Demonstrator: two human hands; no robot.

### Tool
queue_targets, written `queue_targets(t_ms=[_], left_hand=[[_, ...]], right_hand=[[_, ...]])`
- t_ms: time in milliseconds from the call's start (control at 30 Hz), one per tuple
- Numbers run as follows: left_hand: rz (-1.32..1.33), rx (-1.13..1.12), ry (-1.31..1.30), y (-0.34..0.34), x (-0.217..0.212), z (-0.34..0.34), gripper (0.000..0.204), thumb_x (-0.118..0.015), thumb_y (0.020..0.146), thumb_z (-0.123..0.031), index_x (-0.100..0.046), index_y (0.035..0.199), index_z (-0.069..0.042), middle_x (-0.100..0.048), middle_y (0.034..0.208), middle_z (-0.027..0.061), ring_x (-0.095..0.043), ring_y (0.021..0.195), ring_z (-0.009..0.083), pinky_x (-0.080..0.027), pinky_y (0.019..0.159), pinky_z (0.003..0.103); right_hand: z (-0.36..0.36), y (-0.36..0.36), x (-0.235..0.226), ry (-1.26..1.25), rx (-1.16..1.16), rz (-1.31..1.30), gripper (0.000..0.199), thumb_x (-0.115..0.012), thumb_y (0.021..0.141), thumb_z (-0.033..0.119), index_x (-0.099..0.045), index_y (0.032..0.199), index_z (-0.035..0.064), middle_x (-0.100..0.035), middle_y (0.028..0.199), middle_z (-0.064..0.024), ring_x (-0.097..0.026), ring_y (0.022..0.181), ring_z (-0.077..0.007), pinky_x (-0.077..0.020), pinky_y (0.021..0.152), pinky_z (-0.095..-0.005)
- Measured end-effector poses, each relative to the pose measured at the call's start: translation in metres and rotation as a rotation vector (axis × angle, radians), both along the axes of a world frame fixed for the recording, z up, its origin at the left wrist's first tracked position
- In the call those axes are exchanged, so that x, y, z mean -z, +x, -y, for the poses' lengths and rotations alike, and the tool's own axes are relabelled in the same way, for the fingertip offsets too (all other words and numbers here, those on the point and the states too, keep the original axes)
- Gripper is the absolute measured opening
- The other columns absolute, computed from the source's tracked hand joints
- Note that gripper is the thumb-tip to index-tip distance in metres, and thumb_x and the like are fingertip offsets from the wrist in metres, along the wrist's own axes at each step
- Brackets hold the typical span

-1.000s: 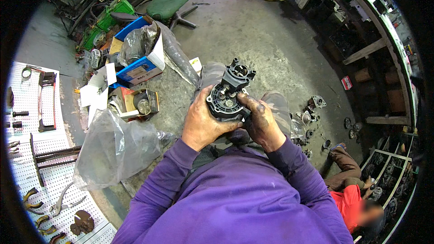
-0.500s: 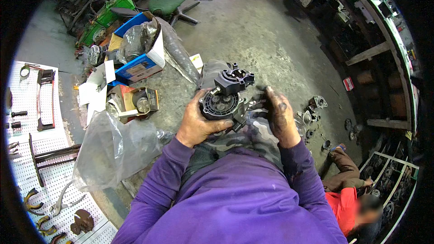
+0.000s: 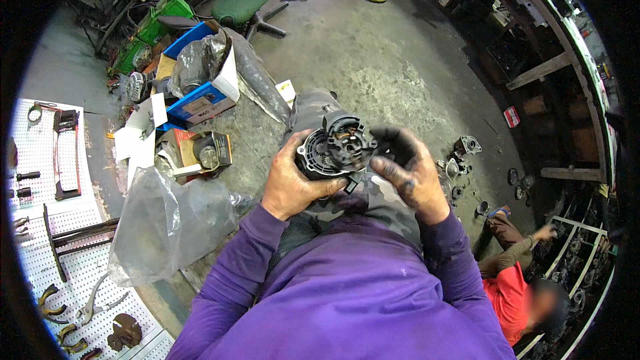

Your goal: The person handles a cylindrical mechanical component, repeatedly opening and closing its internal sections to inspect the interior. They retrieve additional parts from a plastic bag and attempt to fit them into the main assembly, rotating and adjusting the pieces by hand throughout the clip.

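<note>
From afar I see the left hand (image 3: pixel 285 183) gripping the black part (image 3: pixel 340 149) at its two o'clock — it's ten o'clock from the right hand (image 3: pixel 420 180), whose grip I can't tell.

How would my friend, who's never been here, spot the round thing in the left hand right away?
Find the person's big purple long-sleeved top, then follow its left sleeve up to the left hand. That hand grips a round black housing with a pale metal rim. That rim, circling a ridged inside, sets it apart from the jagged black piece overlapping its right side in view.
</note>
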State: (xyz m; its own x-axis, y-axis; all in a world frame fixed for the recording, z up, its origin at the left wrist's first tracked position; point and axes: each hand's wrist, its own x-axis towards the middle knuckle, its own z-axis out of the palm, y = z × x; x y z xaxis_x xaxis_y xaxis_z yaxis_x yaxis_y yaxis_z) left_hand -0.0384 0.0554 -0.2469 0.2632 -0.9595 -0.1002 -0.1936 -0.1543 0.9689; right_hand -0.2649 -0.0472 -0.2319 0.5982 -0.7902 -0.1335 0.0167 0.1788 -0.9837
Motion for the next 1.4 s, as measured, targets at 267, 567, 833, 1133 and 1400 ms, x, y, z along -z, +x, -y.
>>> queue_targets(t_ms=[267, 567, 833, 1133, 1400], left_hand=[[0.082, -0.032, -0.082, -0.004, 0.000, 0.001, 0.092, -0.100, 0.061, -0.014, -0.055, 0.140, 0.000, -0.070, 0.128, 0.0118, -0.069, 0.119, 0.0209, -0.057, 0.104, 0.037], [0.404, -0.045, -0.250, -0.004, -0.005, -0.001, 0.093, -0.098, 0.054, -0.016, -0.060, 0.138, -0.003, -0.073, 0.125, 0.0149, -0.073, 0.115, 0.0277, -0.058, 0.101, 0.039], [0.197, -0.007, -0.258, 0.000, 0.006, -0.003, 0.094, -0.095, 0.058, -0.012, -0.056, 0.143, -0.003, -0.071, 0.128, 0.0126, -0.070, 0.118, 0.0237, -0.056, 0.106, 0.040], [-0.374, 0.058, -0.225, 0.014, 0.012, -0.009, 0.100, -0.094, 0.062, -0.017, -0.046, 0.147, 0.006, -0.065, 0.131, 0.0148, -0.065, 0.121, 0.0251, -0.051, 0.110, 0.038], [-0.650, 0.106, -0.109, 0.015, 0.014, -0.013, 0.105, -0.087, 0.062, -0.015, -0.042, 0.154, 0.005, -0.061, 0.142, 0.0172, -0.063, 0.130, 0.0290, -0.049, 0.114, 0.042]], right_hand=[[-0.012, 0.013, -0.006, -0.603, 0.022, -0.187, 0.028, -0.082, 0.092, 0.007, -0.071, 0.116, -0.0029, -0.071, 0.105, -0.0106, -0.068, 0.091, -0.0162, -0.0556, 0.081, -0.0297], [-0.028, 0.022, -0.010, -0.744, 0.035, -0.171, 0.030, -0.088, 0.080, 0.006, -0.073, 0.106, 0.0012, -0.067, 0.099, -0.0155, -0.070, 0.088, -0.0350, -0.0565, 0.074, -0.0415], [-0.025, 0.018, -0.014, -0.892, -0.032, -0.153, 0.035, -0.089, 0.078, 0.009, -0.073, 0.108, 0.0024, -0.066, 0.096, -0.0164, -0.067, 0.086, -0.0357, -0.0540, 0.073, -0.0440], [-0.013, 0.008, 0.005, -0.077, 0.000, -0.111, 0.056, -0.084, 0.094, 0.026, -0.062, 0.137, -0.0027, -0.070, 0.123, -0.0149, -0.068, 0.112, -0.0243, -0.0539, 0.099, -0.0358], [-0.017, 0.016, 0.011, 0.042, -0.296, -0.014, 0.095, -0.090, 0.089, 0.029, -0.038, 0.161, -0.0042, -0.051, 0.157, -0.0188, -0.048, 0.146, -0.0250, -0.0394, 0.120, -0.0387]])
